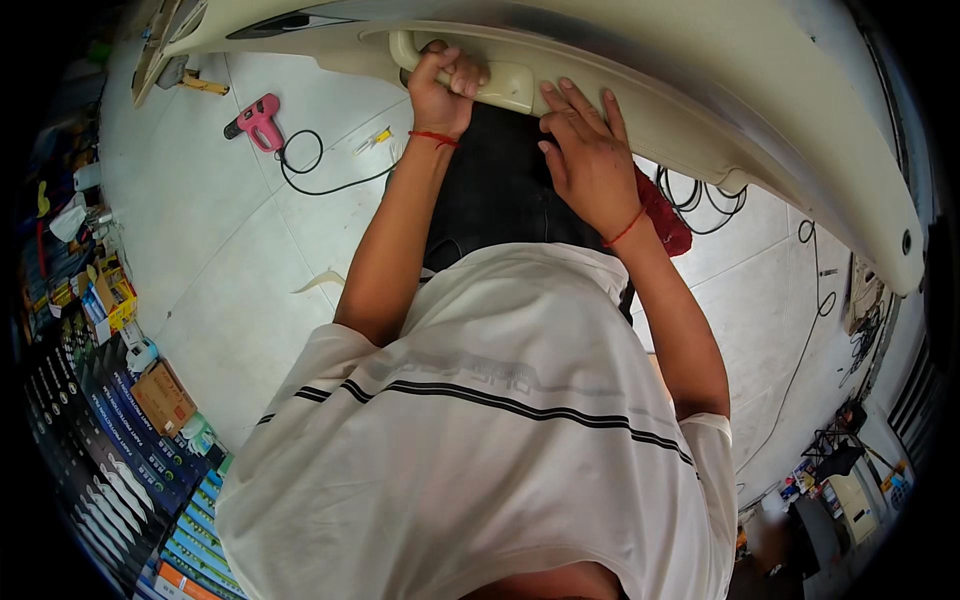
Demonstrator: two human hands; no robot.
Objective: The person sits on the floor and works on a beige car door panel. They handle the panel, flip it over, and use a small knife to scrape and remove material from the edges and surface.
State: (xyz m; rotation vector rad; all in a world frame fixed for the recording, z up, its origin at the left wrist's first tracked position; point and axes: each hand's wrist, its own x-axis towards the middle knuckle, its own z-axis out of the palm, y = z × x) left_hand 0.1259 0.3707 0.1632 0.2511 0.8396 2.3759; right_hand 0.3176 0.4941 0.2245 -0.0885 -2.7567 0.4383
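A long cream panel [700, 110], like a car door trim with a glossy strip, arches across the top of my view. My left hand [445, 90] has its fingers curled around the left part of a cream handle piece [510, 90] on the panel's inner edge. Just right of that piece, my right hand [590, 170] rests with fingers outstretched on the panel surface, thumb lower and apart. Both forearms come up over my white shirt and dark trousers.
On the white tiled floor [230, 330] lie a pink heat gun [263, 125] with a black cord, a small yellow tool [375, 138] and looped cables [700, 200]. Boxes [160, 400] and packaged goods line the left side; assorted clutter [830, 490] sits at lower right.
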